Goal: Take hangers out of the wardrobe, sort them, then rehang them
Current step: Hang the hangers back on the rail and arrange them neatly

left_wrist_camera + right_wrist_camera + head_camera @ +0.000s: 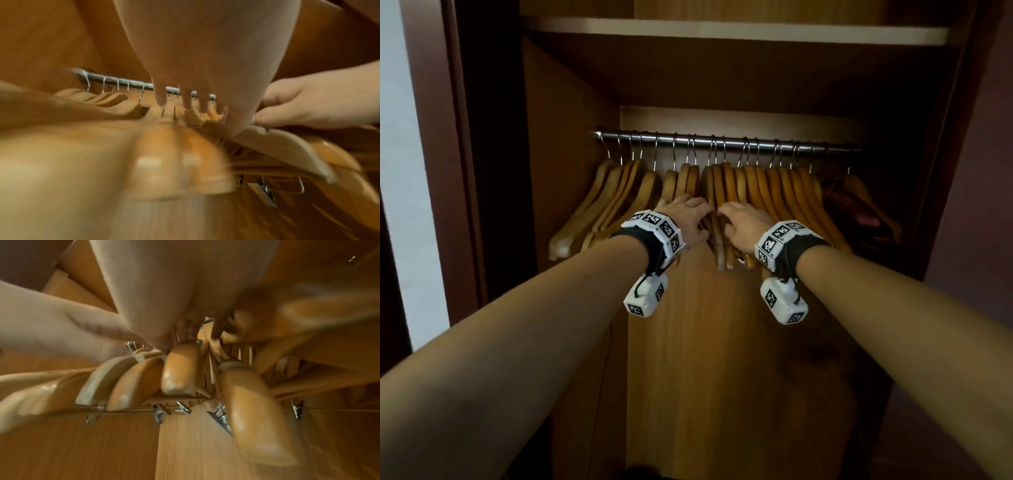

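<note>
**Both hands part a packed row of wooden hangers on the rail**

The wooden hangers point(726, 192) hang close together on a metal rail point(722, 141) across the wardrobe point(571, 144), with a looser group at the left end. They look stiff and fairly light, with a smooth varnished finish that could slip in the fingers; several carry a lower bar with metal clips point(183, 408), which are likely to snag on neighbours when one is drawn out. The safest hold seems to be the wooden neck just under the wire hook, or the shoulder, lifting until the hook clears the rail.

The left hand point(690, 219) reaches into the middle of the row with fingers spread and pushed between hangers, its thumb pressing on one shoulder; it does not grip any. The right hand point(739, 224) sits just beside it, fingers curled in among the hangers; whether it actually holds one I cannot tell.

A dark reddish item point(849, 209) hangs near the right end. A shelf point(722, 32) runs above the rail. The interior is dim.
</note>
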A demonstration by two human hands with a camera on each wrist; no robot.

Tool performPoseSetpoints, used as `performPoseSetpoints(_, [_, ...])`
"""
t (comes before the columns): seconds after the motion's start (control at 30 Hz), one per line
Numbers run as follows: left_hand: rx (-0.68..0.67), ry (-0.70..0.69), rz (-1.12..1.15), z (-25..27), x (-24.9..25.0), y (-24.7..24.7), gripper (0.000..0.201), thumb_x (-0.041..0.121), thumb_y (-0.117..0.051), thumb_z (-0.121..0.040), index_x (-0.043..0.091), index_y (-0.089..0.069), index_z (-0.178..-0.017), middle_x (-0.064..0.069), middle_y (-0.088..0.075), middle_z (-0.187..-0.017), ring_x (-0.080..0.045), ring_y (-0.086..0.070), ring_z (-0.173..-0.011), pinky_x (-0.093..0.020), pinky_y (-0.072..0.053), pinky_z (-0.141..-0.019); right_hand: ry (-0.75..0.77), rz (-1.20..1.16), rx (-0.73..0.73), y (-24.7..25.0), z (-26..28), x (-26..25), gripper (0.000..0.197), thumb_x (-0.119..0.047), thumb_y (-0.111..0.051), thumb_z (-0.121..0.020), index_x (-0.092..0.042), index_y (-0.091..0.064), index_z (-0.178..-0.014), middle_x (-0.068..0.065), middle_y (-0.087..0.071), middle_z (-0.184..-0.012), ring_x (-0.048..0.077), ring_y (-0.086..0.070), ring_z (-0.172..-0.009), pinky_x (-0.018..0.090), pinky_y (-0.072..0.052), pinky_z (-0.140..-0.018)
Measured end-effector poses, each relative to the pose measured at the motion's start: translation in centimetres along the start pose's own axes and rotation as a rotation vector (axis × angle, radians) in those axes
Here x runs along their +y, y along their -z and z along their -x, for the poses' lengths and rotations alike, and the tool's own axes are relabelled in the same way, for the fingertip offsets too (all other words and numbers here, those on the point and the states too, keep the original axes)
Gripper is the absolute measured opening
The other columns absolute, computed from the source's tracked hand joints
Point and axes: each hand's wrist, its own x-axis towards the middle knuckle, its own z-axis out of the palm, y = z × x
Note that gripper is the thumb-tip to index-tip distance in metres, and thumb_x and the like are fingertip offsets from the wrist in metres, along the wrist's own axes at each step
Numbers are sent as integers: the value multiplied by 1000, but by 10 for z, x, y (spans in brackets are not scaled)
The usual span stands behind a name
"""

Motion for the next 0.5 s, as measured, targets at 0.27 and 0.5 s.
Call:
performPoseSetpoints(0.27, [-62,-63,-25,-3,0,-1,61,29,-52,-94,42,-27,-148,6,-27,-157,-27,-40,-135,-42,-43,-103,-6,94,-56,9,12,27,41,-41,-40,-98,-41,-47,-139,-14,-28,-156,17,-18,-145,50,-13,-116])
performPoseSetpoints(0.5, [-53,58,-95,-1,-3,10,36,44,-36,-97,36,-56,-126,2,-48,-136,-24,-51,-120,-41,-46,-92,15,14,-23,11,16,31,40,-30,-33,-103,-33,-49,-139,-11,-31,-155,17,-21,-145,43,-18,-116])
